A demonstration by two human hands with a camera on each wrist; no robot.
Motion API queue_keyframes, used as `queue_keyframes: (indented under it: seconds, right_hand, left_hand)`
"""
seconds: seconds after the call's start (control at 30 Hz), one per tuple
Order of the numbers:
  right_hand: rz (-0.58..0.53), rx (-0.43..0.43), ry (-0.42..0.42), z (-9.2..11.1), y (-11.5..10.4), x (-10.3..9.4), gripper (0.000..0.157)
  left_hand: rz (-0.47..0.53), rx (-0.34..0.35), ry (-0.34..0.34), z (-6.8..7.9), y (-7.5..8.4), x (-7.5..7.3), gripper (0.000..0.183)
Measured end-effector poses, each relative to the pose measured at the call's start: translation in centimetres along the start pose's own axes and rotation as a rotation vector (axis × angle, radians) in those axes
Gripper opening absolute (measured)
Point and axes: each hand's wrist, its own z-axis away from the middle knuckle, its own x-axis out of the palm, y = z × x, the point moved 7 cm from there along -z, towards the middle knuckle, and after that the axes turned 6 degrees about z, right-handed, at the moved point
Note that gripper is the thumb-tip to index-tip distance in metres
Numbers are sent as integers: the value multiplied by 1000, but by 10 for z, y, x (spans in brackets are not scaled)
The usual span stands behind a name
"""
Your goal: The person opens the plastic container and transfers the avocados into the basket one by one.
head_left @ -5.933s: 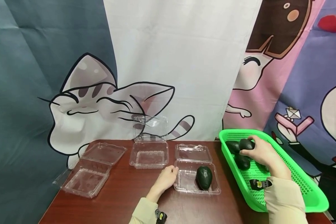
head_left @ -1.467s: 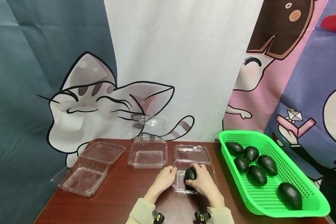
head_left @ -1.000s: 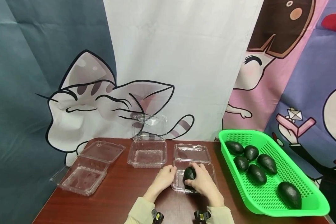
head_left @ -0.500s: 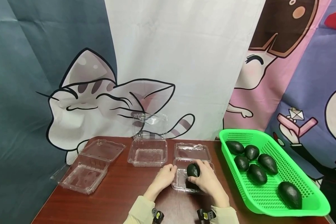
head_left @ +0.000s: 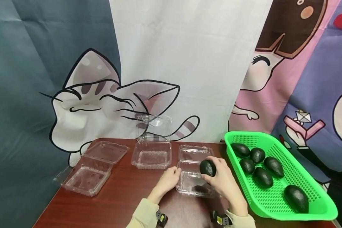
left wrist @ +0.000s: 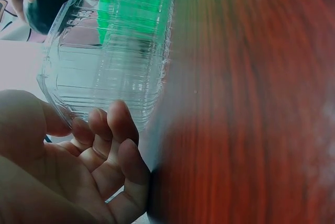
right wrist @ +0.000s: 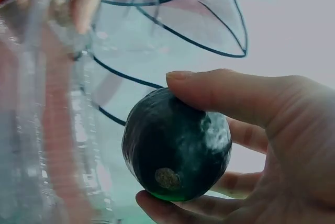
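My right hand point(head_left: 223, 179) grips a dark green avocado point(head_left: 207, 168) above the right clear plastic clamshell box point(head_left: 188, 190). Thumb and fingers wrap its sides in the right wrist view, where the avocado point(right wrist: 178, 145) shows its stem end. No avocado lies in the box below, and a dark shadow falls on its floor. At the left edge of this box, my left hand point(head_left: 169, 180) pinches the rim. The left wrist view has the left hand point(left wrist: 78, 166) with its thumb on one side of the box point(left wrist: 120, 62) rim and curled fingers against the wall.
A green mesh basket point(head_left: 273, 205) with several avocados point(head_left: 296, 198) stands on the right. Two more clamshell boxes, a middle one point(head_left: 152, 158) and a left one point(head_left: 88, 179), lie open on the brown table point(head_left: 125, 190). A printed curtain point(head_left: 188, 63) hangs behind.
My right hand has raised the avocado out of the right box and moved right and up with it. Several seconds ago that hand was in the basket. The left hand has stayed at the box edge.
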Motion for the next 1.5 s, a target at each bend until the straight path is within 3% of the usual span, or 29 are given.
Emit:
queue_keyframes:
  seconds: [0.23,0.6,0.83,1.07,1.3,1.5]
  right_hand:
    - [43,-33,71,-4,15,-40,63]
    - [166,41,58,0,68,-91,70]
    - [245,12,70,4,99,-118,67]
    - [334,18,-73,2,132,-130,71]
    - [343,-176,-242,1,153,-117,64]
    - [315,-289,-384,3,150,-97,62]
  left_hand:
    - [4,19,-22,-4,5,6,36]
    - [-14,1,-21,-2,2,5,36]
    - [-9,-6,-17,-2,1,6,36]
    - [-10,-4,-5,0,0,5,36]
    - [-9,-11,-18,-1,0,2,36]
    - [-17,-13,-26,1,1,0,37]
